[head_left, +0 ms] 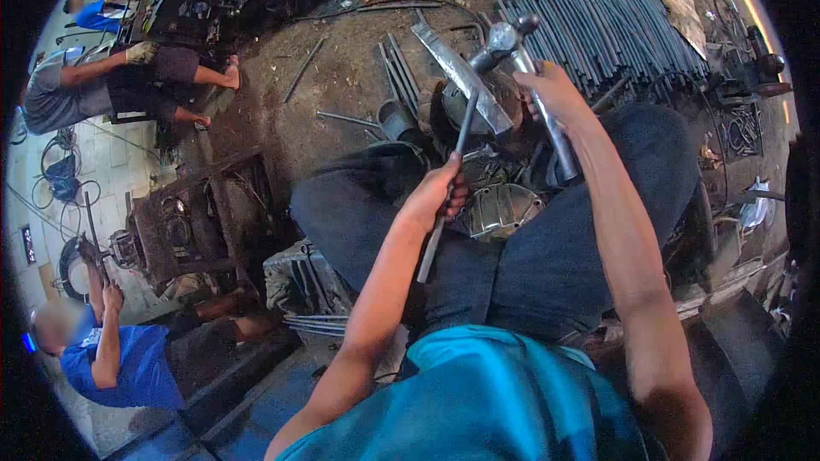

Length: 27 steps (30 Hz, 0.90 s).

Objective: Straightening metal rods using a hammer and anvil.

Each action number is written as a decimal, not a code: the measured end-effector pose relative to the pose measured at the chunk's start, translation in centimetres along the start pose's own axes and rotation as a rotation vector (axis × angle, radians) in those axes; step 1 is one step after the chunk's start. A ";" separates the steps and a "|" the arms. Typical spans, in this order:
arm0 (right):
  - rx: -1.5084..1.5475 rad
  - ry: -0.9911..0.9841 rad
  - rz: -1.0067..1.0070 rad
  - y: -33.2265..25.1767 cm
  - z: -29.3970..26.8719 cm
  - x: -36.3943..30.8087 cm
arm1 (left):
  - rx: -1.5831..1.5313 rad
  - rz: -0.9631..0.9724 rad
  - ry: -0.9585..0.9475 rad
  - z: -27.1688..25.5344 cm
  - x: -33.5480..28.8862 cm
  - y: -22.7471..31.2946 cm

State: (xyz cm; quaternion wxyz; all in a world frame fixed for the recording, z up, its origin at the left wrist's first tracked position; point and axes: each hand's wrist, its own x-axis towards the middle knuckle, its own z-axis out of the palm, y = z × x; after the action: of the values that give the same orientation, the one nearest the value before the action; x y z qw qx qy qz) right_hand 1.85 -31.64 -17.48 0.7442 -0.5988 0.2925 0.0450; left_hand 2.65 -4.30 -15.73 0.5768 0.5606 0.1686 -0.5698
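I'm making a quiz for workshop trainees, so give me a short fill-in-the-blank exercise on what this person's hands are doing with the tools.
1. The right hand grips a raised ____ by its metal handle.
2. The left hand holds a thin metal ____ that slants up toward the flat steel bar.
3. A big bundle of dark rods lies on the ground on the person's ____ side.
4. The person's shirt is ____ in colour.

Missing words: hammer; rod; right; blue

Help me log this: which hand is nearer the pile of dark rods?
Right. The right hand grips the hammer beside the rod pile; the left hand sits lower.
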 end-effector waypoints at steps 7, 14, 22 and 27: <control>0.083 -0.140 0.020 -2.7 1.3 -2.9 | 0.059 0.032 -0.041 -0.3 1.7 -1.1; -0.513 0.029 -0.066 0.7 2.7 -1.6 | 0.738 0.530 0.517 0.0 5.1 -2.6; -0.148 0.089 -0.525 -10.0 5.4 -5.5 | 0.863 0.475 0.510 1.3 4.5 -2.5; 0.270 -0.915 -0.829 -16.8 4.7 -6.2 | 0.889 0.428 0.526 1.9 3.7 -1.7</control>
State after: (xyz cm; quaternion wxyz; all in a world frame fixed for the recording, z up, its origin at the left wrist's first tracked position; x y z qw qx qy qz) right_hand 5.51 -30.19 0.60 0.8186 -0.4832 -0.3087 -0.0331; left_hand 1.51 -7.13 -19.01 0.3261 0.8948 -0.0672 -0.2975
